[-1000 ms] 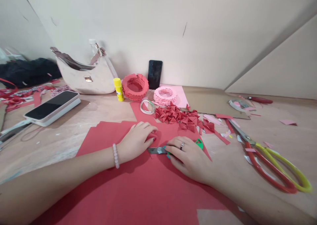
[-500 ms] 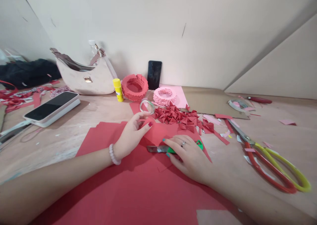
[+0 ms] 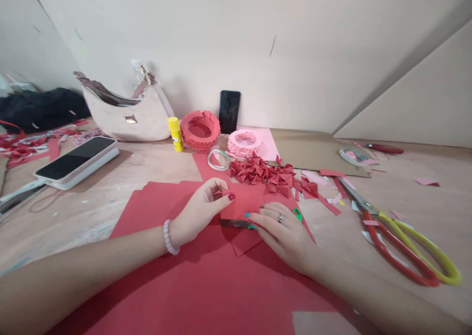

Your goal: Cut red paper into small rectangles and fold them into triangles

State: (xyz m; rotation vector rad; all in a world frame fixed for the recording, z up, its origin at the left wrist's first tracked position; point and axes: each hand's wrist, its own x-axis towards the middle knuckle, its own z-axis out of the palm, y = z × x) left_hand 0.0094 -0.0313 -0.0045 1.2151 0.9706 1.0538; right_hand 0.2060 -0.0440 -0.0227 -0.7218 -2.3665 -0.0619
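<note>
A small red paper piece (image 3: 241, 202) is pinched at its left edge between the thumb and fingers of my left hand (image 3: 199, 206). My right hand (image 3: 285, 229) lies over a green-handled knife (image 3: 233, 223), fingers round the handle, most of which they hide. The blade points left and shows along the paper's lower edge, the rest covered by the paper. My right index fingertip touches the paper's lower right. Under both hands spread large red paper sheets (image 3: 177, 281). A loose corner of red paper (image 3: 241, 244) lies just below the blade.
Folded red paper triangles (image 3: 258, 173) lie heaped beyond my hands, with a tape roll (image 3: 219, 160), pink ring (image 3: 245, 143), red ring (image 3: 201, 130), glue stick (image 3: 176, 134) and upright phone (image 3: 229, 111) behind. Scissors (image 3: 401, 241) lie right; another phone (image 3: 77, 160) and a handbag (image 3: 129, 114) stand left.
The small red paper has come down and flattened over the knife blade, hiding more of it. My left hand has shifted slightly right and nearer to me; the right hand barely moved.
</note>
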